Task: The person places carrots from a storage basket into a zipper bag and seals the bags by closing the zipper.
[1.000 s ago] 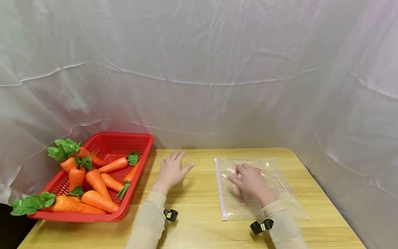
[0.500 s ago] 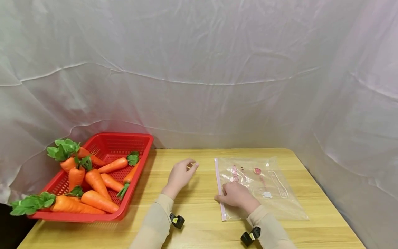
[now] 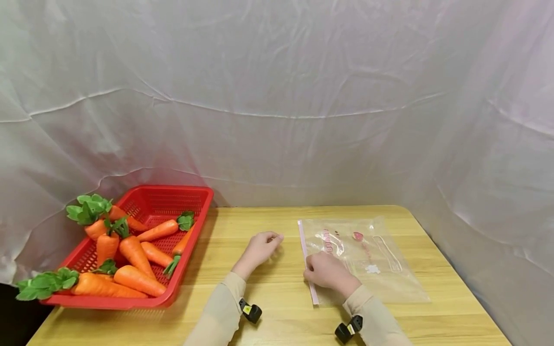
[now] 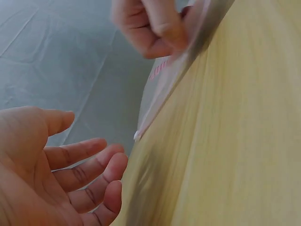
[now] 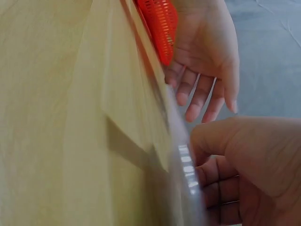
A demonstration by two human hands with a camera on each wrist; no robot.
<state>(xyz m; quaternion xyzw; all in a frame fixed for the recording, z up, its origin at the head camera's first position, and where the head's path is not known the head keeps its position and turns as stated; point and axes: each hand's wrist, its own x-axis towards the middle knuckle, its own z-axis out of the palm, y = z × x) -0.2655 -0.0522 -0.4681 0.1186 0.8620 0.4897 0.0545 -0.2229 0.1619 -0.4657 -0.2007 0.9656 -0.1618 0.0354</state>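
A clear zip bag (image 3: 372, 245) with pink and white print lies flat on the right part of the table, its pale pink zip edge (image 3: 303, 240) toward the left. My right hand (image 3: 328, 272) pinches that edge near its middle, thumb and curled fingers together; in the right wrist view the thumb (image 5: 214, 136) is right at the edge. To the left, over bare wood, hovers my left hand (image 3: 259, 247), its fingers loosely bent and holding nothing. The left wrist view shows its palm (image 4: 23, 174) and parted fingers beside the bag's edge.
A red plastic basket (image 3: 203, 211) stands at the left of the wooden table (image 3: 268, 307), with several leafy carrots (image 3: 136, 254) inside. Some carrot tops stick out over its left rim. A grey curtain (image 3: 277, 105) hangs behind the table and along its right side.
My right hand has moved left and nearer from the bag's middle to its zip edge and now pinches it. My left hand has moved right toward the bag, its fingers less spread.
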